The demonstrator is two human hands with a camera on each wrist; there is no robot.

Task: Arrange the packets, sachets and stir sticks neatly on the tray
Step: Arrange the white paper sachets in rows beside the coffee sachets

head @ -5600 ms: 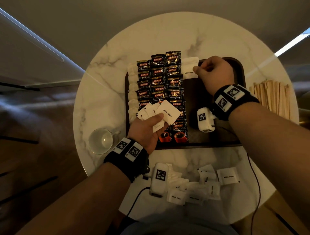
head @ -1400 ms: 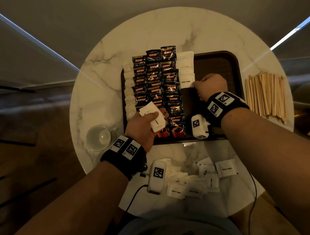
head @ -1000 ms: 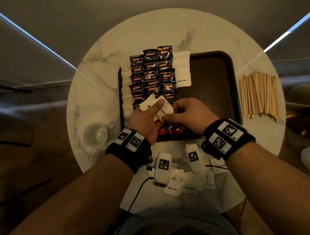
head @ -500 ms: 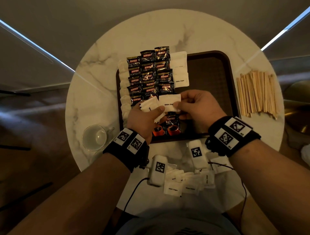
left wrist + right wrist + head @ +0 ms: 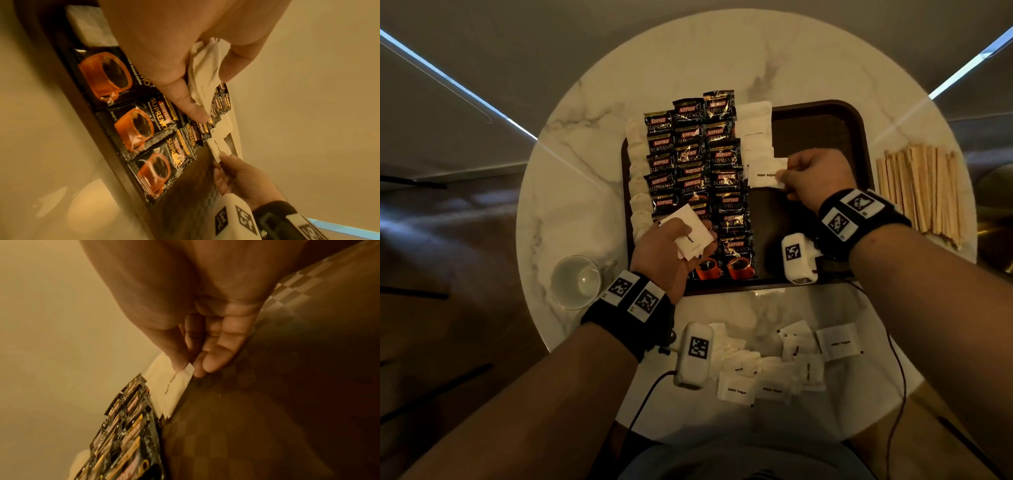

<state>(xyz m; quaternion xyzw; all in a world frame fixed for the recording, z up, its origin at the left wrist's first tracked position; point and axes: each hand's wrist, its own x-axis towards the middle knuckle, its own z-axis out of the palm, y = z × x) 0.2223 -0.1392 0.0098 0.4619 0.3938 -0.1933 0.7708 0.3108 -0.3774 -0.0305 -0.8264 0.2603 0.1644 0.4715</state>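
Note:
A dark brown tray (image 5: 856,116) lies on the round marble table, its left half filled with rows of black coffee packets (image 5: 726,161) and a column of white sugar sachets (image 5: 756,126). My right hand (image 5: 786,181) pinches one white sugar sachet (image 5: 763,174) by its right edge, low over the near end of that column; the right wrist view shows thumb and fingers on its corner (image 5: 190,369). My left hand (image 5: 685,236) grips a small stack of white sachets (image 5: 693,233) over the coffee packets, seen bunched between thumb and fingers (image 5: 205,73). Wooden stir sticks (image 5: 921,192) lie off the tray at the right.
A loose pile of white sugar sachets (image 5: 774,366) lies on the table near its front edge. A glass cup (image 5: 577,282) stands left of the tray. The tray's right half (image 5: 822,137) is bare. Cables run from the wrist cameras over the front edge.
My right hand took a sachet from the stack in my left hand and carried it up and right to the sachet column. The left hand stayed over the coffee packets.

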